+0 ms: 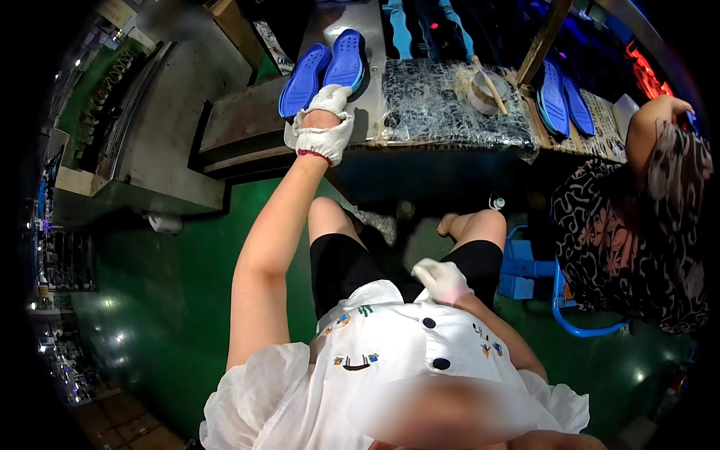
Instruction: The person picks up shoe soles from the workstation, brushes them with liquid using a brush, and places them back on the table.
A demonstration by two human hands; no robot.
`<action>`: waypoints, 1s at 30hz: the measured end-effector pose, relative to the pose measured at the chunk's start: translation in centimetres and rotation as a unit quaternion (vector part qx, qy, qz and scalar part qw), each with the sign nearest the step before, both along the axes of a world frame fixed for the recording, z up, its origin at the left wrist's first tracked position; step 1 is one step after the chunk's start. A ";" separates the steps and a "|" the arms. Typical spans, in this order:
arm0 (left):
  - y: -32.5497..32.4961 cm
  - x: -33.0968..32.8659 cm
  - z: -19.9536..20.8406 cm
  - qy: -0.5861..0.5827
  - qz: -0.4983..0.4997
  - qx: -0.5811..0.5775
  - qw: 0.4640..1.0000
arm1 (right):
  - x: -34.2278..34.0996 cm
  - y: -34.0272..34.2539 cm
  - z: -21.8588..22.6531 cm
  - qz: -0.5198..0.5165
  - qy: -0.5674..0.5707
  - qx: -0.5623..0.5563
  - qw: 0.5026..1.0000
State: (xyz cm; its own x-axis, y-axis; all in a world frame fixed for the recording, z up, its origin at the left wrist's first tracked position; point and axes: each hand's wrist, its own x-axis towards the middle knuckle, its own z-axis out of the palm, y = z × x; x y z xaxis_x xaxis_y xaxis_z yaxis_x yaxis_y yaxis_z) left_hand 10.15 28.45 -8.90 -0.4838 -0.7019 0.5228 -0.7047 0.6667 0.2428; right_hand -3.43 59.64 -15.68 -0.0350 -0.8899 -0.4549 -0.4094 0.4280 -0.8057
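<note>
Two blue shoe soles with small holes lie side by side on the metal worktop at the bench's left end: a left sole and a right sole. My left hand, in a white knit glove that leaves bare skin showing on its back, reaches out to them. Its fingers are closed at the near end of the right sole; the fingertips are partly hidden. Over my lap, my right hand wears a white glove. Its fingers are curled in, and nothing shows in them.
A plastic-wrapped bench section carries a round tub with a wooden-handled brush. Another pair of blue soles lies farther right. A person in a patterned garment is at the right, near a blue metal frame. A metal cabinet stands left.
</note>
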 end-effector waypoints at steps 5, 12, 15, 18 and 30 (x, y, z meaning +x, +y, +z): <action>-2.3 -2.1 1.3 -0.149 0.079 0.013 0.986 | 0.9 -3.4 -3.4 0.116 0.136 0.039 0.983; -6.2 -2.4 0.5 -0.239 0.122 0.141 0.953 | 5.0 -5.6 -2.3 0.295 -0.027 -0.007 0.955; -6.0 -3.2 2.2 -0.185 0.093 0.098 0.973 | 4.9 -5.4 -2.8 0.222 -0.069 0.051 0.971; -5.6 -3.4 2.8 -0.069 0.100 0.145 0.982 | 4.5 -5.6 -2.7 0.204 -0.048 0.058 0.976; 9.7 2.4 -4.2 0.256 -0.083 0.019 0.963 | -14.1 -13.9 0.1 -0.431 -0.013 -0.442 0.787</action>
State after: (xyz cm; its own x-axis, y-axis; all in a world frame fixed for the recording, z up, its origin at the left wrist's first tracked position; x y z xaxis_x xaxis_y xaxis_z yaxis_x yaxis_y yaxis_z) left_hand 12.56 38.16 -13.13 -0.2775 -0.6602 0.6980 -0.3707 0.7438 0.5562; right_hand -17.55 45.75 -15.53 -0.7992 -0.5096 0.3189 -0.2537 -0.1950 -0.9474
